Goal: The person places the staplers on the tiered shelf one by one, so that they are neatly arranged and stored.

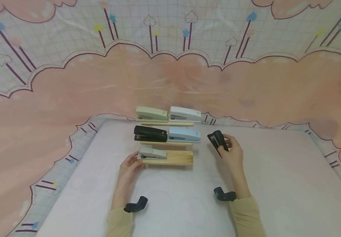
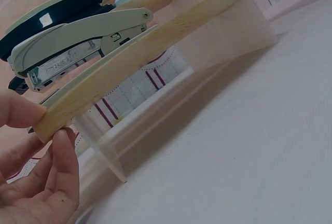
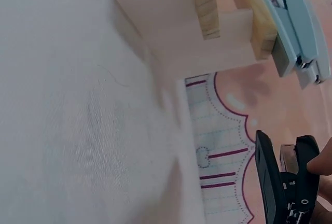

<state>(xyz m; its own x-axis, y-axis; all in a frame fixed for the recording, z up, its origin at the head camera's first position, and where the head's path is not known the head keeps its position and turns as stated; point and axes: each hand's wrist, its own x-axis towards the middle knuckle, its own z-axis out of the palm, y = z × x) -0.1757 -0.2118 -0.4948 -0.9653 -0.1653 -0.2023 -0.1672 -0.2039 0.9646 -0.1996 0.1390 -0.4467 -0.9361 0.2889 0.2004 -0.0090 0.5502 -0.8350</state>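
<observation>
My right hand (image 1: 232,153) holds a dark stapler (image 1: 217,142) in the air, right of a tiered display stand. The right wrist view shows the same dark stapler (image 3: 288,180) with fingers against its side. At the stand's lowest wooden board (image 1: 180,158), my left hand (image 1: 129,168) grips the left end. Up close, the thumb lies on top of the board (image 2: 140,60) and curled fingers press from below. A light grey stapler (image 1: 152,153) rests on that board's left half; the right half is bare wood.
On the middle tier sit a black stapler (image 1: 150,134) and a light blue stapler (image 1: 184,134). The top tier bears a green stapler (image 1: 151,114) and a white stapler (image 1: 185,114). The stand is on a white table (image 1: 277,184) before a patterned cloth backdrop (image 1: 170,75).
</observation>
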